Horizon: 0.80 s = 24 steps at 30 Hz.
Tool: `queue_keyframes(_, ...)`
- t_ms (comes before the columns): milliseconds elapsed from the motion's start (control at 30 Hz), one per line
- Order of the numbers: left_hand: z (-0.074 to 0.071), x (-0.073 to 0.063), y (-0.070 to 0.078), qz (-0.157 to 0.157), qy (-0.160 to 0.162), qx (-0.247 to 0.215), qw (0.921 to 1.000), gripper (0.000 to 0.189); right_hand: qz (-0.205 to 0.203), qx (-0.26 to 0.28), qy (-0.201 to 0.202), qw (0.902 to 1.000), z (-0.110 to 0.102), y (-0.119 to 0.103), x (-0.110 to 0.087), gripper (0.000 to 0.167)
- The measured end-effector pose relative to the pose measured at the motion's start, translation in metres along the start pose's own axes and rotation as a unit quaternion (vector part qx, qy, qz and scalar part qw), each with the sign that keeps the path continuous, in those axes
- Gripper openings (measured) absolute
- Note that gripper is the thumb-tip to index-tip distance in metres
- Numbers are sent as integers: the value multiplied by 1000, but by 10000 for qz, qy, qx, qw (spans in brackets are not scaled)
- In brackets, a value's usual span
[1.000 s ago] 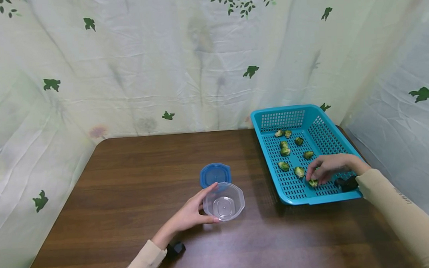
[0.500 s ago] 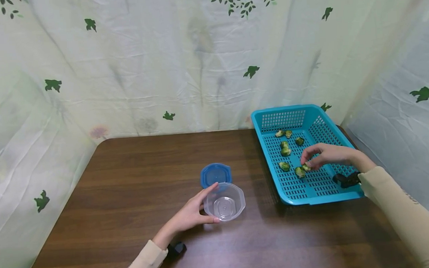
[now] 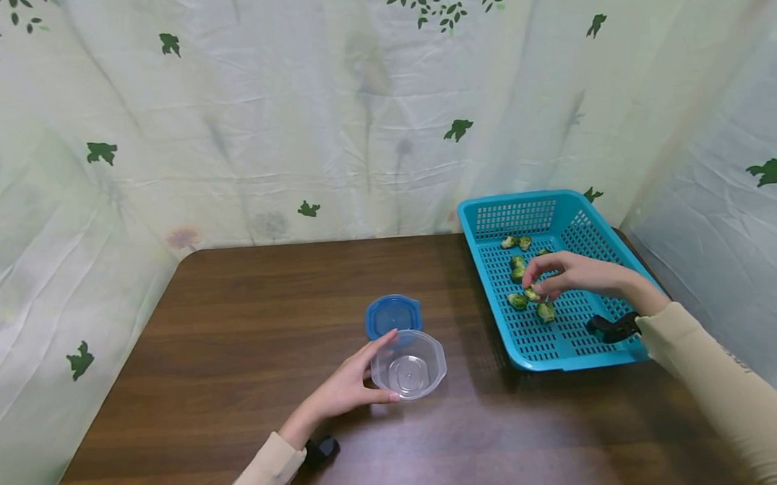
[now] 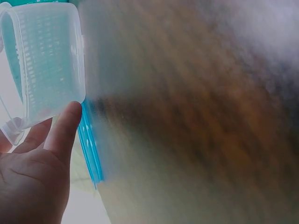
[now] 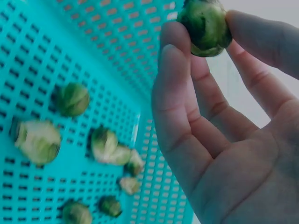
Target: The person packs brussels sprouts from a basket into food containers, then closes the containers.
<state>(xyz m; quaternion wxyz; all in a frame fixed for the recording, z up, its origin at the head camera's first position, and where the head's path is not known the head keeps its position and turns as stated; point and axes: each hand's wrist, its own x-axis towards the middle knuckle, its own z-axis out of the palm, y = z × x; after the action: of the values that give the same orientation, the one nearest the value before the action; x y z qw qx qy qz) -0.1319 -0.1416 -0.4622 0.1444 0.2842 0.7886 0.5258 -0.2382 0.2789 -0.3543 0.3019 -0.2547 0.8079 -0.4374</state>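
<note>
My right hand (image 3: 575, 274) pinches a Brussels sprout (image 5: 205, 29) between thumb and fingertips, lifted above the blue basket (image 3: 542, 364). Several other Brussels sprouts lie scattered on the basket's floor, among them one sprout (image 3: 545, 312) just below the hand. Part of the basket floor is hidden by my hand. My left hand (image 3: 343, 385) holds the side of a clear plastic container (image 3: 408, 368), thumb at the near side and fingers at the far side. The container stands upright on the table, and nothing shows inside it. A blue lid (image 3: 392, 315) lies just behind it.
The brown wooden table (image 3: 249, 335) runs back to a pale curtain (image 3: 331, 115) with leaf prints. The basket stands at the table's right, with raised perforated walls. A black strap mount (image 3: 614, 328) hangs under my right wrist.
My right hand has picked a Brussels sprout off the basket's near part and carried it left and toward the back. My left hand stays on the container.
</note>
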Motion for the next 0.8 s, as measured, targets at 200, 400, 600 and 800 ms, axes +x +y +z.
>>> queue_keyframes(200,-1,-1,18,-46,15,-40,10000,91,-225,0,88,9997,10,-16,7,20)
queue_keyframes(400,-1,-1,23,-49,4,-79,10000,90,-358,85,55,9993,21,-29,15,18)
queue_keyframes(600,0,2,3,-30,-6,37,10000,92,-441,161,14,9989,32,-42,23,18)
queue_keyframes(800,-1,1,-2,-8,-20,-32,10000,93,-533,321,-135,9980,45,-55,31,18)
